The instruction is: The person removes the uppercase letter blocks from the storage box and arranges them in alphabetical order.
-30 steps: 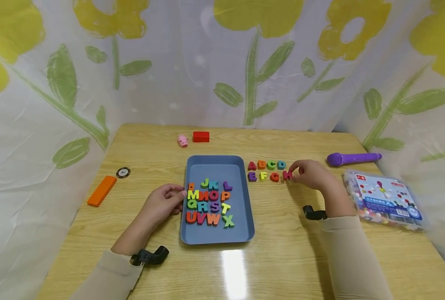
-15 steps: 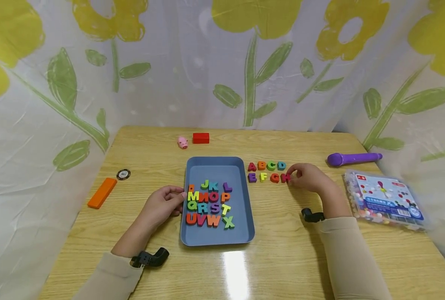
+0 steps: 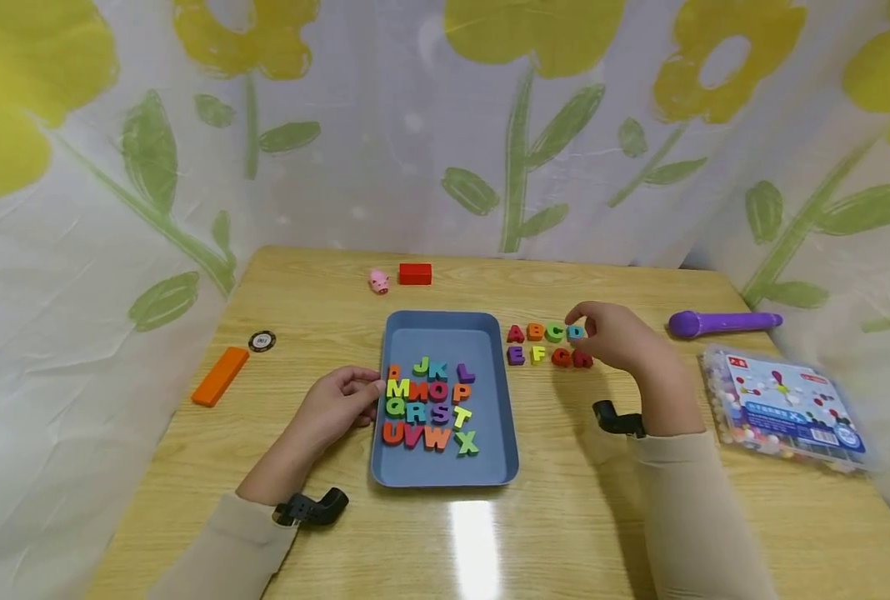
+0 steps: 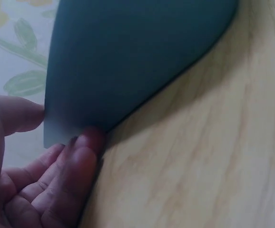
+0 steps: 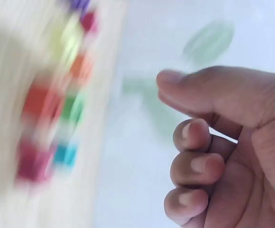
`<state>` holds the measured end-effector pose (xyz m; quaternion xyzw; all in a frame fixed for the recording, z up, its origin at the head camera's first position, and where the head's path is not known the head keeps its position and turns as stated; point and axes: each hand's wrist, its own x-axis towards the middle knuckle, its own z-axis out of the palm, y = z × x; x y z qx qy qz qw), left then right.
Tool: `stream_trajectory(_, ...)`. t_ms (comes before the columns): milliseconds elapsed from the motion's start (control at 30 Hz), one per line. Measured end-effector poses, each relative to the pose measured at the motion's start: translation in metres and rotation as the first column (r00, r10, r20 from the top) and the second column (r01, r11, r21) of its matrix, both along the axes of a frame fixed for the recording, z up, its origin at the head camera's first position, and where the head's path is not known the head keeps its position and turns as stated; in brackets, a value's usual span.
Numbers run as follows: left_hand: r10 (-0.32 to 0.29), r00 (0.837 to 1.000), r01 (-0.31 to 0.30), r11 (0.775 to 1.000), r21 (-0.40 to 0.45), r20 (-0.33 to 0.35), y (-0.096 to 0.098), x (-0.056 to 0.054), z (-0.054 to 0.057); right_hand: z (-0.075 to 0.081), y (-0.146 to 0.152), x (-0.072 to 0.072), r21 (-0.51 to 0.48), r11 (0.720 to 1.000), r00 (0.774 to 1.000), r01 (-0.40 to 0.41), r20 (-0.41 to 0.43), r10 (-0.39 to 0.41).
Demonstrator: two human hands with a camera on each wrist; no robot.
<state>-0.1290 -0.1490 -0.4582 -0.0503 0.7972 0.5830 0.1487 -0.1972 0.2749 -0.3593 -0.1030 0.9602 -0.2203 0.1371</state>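
Note:
My left hand (image 3: pixel 337 398) is at the left side of a blue-grey tray (image 3: pixel 445 478). In the left wrist view its thumb meets the rim, with curled fingers against the outer wall of the tray (image 4: pixel 128 57). Several colourful toy letters lie in the tray, among them a green X (image 3: pixel 467 443) and a purple L (image 3: pixel 466 373). Right of the tray, two rows of letters run A to D and E to H. Above the red H (image 3: pixel 582 359) and blue D (image 3: pixel 576 332) hovers my right hand (image 3: pixel 616 337); the right wrist view shows its loosely curled fingers holding nothing.
A purple toy microphone (image 3: pixel 724 323) and a clear box of beads (image 3: pixel 790 408) lie at the right. Behind the tray are a pink pig (image 3: pixel 378 282) and a red block (image 3: pixel 415 274). An orange block (image 3: pixel 221 377) and a round chip (image 3: pixel 262 341) lie left.
My right hand has let go of the red H, which stays at the end of the lower row beside G, and has risen off it. The left hand keeps its place at the tray.

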Motion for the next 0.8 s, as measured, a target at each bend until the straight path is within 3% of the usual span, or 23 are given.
stream_trajectory(200,-0.051,0.996,0.05,0.998,0.023,0.068,0.0,0.0,0.003,0.012,-0.082,-0.01,-0.051,0.988,0.989,-0.146,-0.011,0.145)
stream_trajectory(333,-0.095,0.991,0.091,0.995,0.048,0.09,-0.001,-0.001,0.006,0.007,-0.135,-0.019,-0.038,0.964,0.965,-0.262,0.005,0.262)
stream_trajectory(467,-0.117,0.989,0.112,0.992,0.054,0.094,-0.002,-0.001,0.006,-0.005,-0.179,-0.028,-0.004,0.935,0.932,-0.356,0.072,0.355)
stream_trajectory(667,-0.128,0.987,0.123,0.991,0.055,0.101,-0.004,-0.002,0.004,-0.025,-0.221,-0.038,0.043,0.898,0.892,-0.438,0.14,0.429)
stream_trajectory(800,-0.127,0.986,0.122,0.991,0.054,0.104,-0.006,-0.001,0.002,-0.034,-0.234,-0.039,0.055,0.885,0.879,-0.462,0.159,0.449)
